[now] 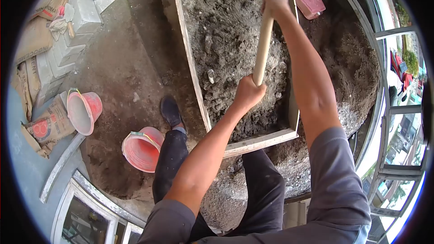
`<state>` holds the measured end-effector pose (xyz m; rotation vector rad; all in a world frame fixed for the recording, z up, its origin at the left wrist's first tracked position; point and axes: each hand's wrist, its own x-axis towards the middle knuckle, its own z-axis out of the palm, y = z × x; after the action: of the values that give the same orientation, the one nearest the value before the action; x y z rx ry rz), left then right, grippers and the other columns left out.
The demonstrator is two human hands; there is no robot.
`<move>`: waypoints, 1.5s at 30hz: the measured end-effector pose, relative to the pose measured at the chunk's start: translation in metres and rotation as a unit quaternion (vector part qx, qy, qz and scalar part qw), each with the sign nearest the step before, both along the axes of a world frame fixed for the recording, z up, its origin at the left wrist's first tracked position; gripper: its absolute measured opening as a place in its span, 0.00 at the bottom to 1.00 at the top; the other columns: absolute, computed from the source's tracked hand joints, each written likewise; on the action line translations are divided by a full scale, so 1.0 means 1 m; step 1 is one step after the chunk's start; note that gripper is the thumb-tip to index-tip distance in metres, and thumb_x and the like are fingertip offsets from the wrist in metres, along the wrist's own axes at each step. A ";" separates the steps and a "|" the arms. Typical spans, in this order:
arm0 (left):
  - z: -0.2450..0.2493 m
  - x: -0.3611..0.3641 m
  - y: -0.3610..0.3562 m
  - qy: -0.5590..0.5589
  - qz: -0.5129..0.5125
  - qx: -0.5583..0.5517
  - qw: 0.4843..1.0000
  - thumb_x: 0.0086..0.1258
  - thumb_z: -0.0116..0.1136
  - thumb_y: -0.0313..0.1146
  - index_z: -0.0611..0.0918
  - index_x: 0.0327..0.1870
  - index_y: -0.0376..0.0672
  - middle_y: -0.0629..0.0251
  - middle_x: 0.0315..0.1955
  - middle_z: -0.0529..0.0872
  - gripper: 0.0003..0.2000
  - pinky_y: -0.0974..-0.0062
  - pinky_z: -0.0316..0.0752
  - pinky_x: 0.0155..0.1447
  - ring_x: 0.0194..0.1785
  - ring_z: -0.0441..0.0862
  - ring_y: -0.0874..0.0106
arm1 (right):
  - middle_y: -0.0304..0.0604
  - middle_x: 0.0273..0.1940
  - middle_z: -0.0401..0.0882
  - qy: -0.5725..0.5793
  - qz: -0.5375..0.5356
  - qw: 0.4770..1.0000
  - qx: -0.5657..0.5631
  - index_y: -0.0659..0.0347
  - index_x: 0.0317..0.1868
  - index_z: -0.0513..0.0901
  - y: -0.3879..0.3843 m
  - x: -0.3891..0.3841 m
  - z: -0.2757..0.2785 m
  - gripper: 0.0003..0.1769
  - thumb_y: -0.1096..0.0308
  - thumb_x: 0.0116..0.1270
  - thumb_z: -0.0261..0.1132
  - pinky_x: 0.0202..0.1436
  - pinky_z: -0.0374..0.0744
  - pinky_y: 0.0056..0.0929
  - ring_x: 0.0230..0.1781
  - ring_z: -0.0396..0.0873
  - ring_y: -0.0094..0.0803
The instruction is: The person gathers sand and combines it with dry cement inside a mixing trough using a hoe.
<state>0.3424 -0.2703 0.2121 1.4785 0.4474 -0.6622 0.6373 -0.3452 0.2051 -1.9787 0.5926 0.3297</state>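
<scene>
Left hand point(248, 92) grip closed on wooden handle point(264, 40) end, frame centre | right hand point(274, 1) grip closed higher, top centre | likely risk: tool head, hidden in the dry mortar mix point(226, 31), jams and knocks the wooden frame point(260, 142) loose.

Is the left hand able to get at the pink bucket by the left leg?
Probably not yet: the left hand is closed on the end of the wooden handle. The pink bucket lies on the floor beside the leg, nothing across it, so letting go and stooping should do.
</scene>
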 end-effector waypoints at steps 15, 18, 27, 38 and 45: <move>0.050 -0.103 0.022 -0.049 0.004 0.081 0.996 0.66 0.68 0.30 0.86 0.50 0.30 0.48 0.26 0.90 0.15 0.65 0.88 0.34 0.27 0.91 0.62 | 0.39 0.20 0.76 -0.056 0.023 0.994 0.091 0.62 0.33 0.78 0.035 -0.106 0.111 0.16 0.58 0.70 0.67 0.20 0.76 0.31 0.15 0.76 0.28; 0.028 -0.041 0.049 -0.048 -0.012 0.093 0.994 0.69 0.66 0.26 0.83 0.55 0.24 0.57 0.26 0.87 0.17 0.74 0.84 0.25 0.20 0.83 0.74 | 0.41 0.20 0.77 -0.069 0.012 0.991 0.115 0.66 0.32 0.79 0.067 -0.043 0.077 0.17 0.59 0.69 0.68 0.22 0.78 0.34 0.17 0.78 0.31; -0.010 -0.123 0.049 0.066 0.059 0.084 0.992 0.66 0.61 0.27 0.83 0.38 0.32 0.56 0.21 0.86 0.07 0.62 0.80 0.32 0.23 0.84 0.67 | 0.42 0.22 0.79 0.122 0.074 0.987 0.069 0.85 0.48 0.76 0.091 -0.110 -0.030 0.25 0.61 0.75 0.63 0.17 0.82 0.33 0.16 0.80 0.32; 0.180 -0.193 -0.018 0.020 0.047 0.025 0.998 0.64 0.64 0.31 0.83 0.44 0.32 0.47 0.25 0.87 0.12 0.58 0.83 0.39 0.31 0.90 0.55 | 0.41 0.24 0.80 0.030 0.081 0.996 -0.002 0.75 0.46 0.76 0.027 -0.180 0.203 0.18 0.63 0.72 0.62 0.19 0.80 0.29 0.16 0.78 0.26; 0.150 -0.269 -0.009 0.160 0.080 0.050 0.983 0.63 0.62 0.29 0.83 0.39 0.30 0.50 0.25 0.85 0.10 0.57 0.80 0.40 0.31 0.87 0.58 | 0.44 0.22 0.78 0.199 0.042 0.979 -0.023 0.75 0.35 0.79 0.006 -0.272 0.033 0.19 0.61 0.71 0.63 0.18 0.79 0.37 0.15 0.79 0.33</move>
<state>0.0729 -0.2791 0.3622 1.4155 0.8485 -0.7599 0.3657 -0.3389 0.2383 -1.9970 0.7750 0.7830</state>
